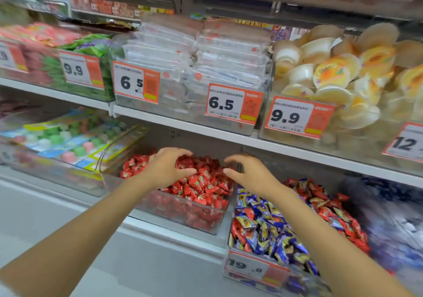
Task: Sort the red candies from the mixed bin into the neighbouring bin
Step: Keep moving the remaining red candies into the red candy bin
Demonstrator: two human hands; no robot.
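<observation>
Hands (165,168) over red candies (206,190)

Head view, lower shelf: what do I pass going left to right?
packs of pastel sweets → bin of red candies → mixed bin of blue and red candies, 19.8 price tag on its front → blurred bin of dark blue wrappers
</observation>
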